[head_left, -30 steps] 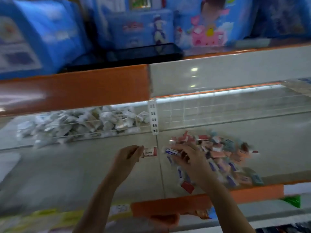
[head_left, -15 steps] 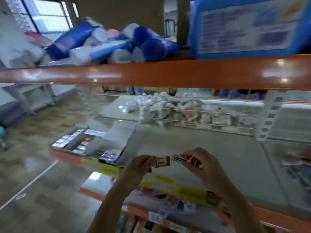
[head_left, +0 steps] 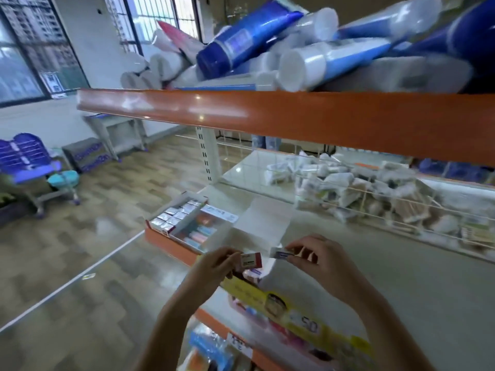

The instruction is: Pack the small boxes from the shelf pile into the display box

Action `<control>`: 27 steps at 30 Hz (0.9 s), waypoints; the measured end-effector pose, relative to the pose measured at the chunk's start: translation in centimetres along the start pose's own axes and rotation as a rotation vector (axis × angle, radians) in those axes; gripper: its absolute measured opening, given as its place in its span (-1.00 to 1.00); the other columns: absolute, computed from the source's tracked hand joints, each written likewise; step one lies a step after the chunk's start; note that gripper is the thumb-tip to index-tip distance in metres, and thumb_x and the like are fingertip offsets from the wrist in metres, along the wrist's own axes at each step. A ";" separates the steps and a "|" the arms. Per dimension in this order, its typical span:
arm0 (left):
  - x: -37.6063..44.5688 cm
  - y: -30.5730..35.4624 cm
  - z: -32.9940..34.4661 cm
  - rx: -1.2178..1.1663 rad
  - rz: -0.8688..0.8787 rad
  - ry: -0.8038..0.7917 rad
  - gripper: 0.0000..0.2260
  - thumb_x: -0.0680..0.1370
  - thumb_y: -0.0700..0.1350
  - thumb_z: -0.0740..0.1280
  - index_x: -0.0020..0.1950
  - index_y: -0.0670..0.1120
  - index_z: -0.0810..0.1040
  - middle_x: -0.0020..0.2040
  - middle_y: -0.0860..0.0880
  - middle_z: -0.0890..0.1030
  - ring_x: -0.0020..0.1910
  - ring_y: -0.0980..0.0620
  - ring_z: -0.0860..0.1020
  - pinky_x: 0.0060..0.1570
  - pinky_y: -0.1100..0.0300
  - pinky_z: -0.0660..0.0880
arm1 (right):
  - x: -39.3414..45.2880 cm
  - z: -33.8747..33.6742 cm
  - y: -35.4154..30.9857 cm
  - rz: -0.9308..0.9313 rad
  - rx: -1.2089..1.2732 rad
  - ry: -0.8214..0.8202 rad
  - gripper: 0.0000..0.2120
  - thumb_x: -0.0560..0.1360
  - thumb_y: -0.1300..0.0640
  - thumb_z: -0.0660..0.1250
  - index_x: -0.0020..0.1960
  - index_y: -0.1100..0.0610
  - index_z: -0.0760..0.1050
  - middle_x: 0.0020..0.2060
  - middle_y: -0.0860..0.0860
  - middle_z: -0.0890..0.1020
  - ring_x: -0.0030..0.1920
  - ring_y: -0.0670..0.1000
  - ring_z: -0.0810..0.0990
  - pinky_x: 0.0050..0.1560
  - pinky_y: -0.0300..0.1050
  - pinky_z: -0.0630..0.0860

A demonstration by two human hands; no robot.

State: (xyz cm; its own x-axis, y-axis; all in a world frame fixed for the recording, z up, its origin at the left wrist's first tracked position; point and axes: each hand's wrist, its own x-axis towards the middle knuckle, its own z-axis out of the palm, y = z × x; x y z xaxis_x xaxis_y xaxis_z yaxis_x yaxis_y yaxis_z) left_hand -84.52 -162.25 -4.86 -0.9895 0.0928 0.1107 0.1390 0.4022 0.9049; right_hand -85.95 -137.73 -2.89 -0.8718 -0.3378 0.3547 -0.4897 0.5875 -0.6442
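Your left hand (head_left: 214, 266) pinches a small red and white box (head_left: 251, 260) between thumb and fingertips, its printed face turned toward you and its long axis running roughly left to right. Your right hand (head_left: 318, 259) pinches a second small box, blue and white (head_left: 281, 254), by one end; it also lies close to level, pointing toward the red one, and the two boxes sit just beside each other without clearly touching. Motion blur makes it hard to say whether their ends meet.

The display box (head_left: 184, 223) stands on the shelf (head_left: 401, 277) ahead and to the left of both hands, near the shelf's left end, its white flap (head_left: 263, 223) folded open toward you. It has two compartments: the far left one already holds rows of small boxes, and the nearer one holds several more lying flat, with what looks like room left at its near end.

The coming move turns on this: the display box lies up and left from your hands, so your left hand is the nearer one. To drop the red box in, you would carry it forward over the open flap and turn its long axis to match the rows already packed
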 end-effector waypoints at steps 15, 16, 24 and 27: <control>9.4 -2.8 -5.6 0.233 0.026 -0.238 -0.89 0.54 -0.03 0.30 -0.11 0.19 0.55 -0.21 0.22 0.60 -0.19 0.31 0.56 -0.26 0.43 0.46 | 8.2 6.1 1.8 0.067 -0.360 -0.246 -0.78 0.46 -0.15 0.32 -0.01 -0.04 0.56 -0.13 -0.15 0.51 -0.13 -0.18 0.39 -0.17 -0.29 0.34; 10.0 -2.9 -5.7 0.235 0.040 -0.263 -0.89 0.54 -0.02 0.30 -0.11 0.20 0.55 -0.22 0.24 0.60 -0.19 0.33 0.55 -0.27 0.44 0.46 | 8.3 6.4 1.8 0.086 -0.396 -0.256 -0.78 0.46 -0.14 0.32 0.00 -0.04 0.55 -0.11 -0.15 0.52 -0.12 -0.18 0.37 -0.17 -0.28 0.31; 13.8 -3.2 -6.2 0.295 0.184 -0.523 -0.92 0.53 0.07 0.29 -0.12 0.26 0.52 -0.27 0.35 0.57 -0.20 0.41 0.52 -0.33 0.50 0.40 | 7.8 7.7 0.3 0.307 -0.567 -0.219 -0.85 0.49 0.00 0.29 0.02 -0.02 0.55 -0.10 -0.14 0.50 -0.07 -0.15 0.34 -0.23 -0.32 0.18; 14.7 -3.1 -6.0 0.300 0.222 -0.616 -0.92 0.54 0.08 0.26 -0.09 0.24 0.54 -0.28 0.34 0.56 -0.20 0.42 0.50 -0.36 0.52 0.39 | 7.7 8.4 -0.6 0.354 -0.631 -0.215 -0.85 0.48 0.00 0.30 0.02 -0.03 0.56 -0.05 -0.11 0.55 0.01 -0.11 0.35 -0.10 -0.26 0.16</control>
State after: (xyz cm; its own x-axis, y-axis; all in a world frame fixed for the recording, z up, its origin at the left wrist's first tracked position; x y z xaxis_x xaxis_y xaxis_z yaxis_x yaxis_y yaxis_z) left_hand -99.75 -167.66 -3.59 -0.7470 0.6628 -0.0525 0.4269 0.5387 0.7264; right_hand -92.26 -146.84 -5.44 -0.9887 -0.1491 0.0168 -0.1499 0.9755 -0.1611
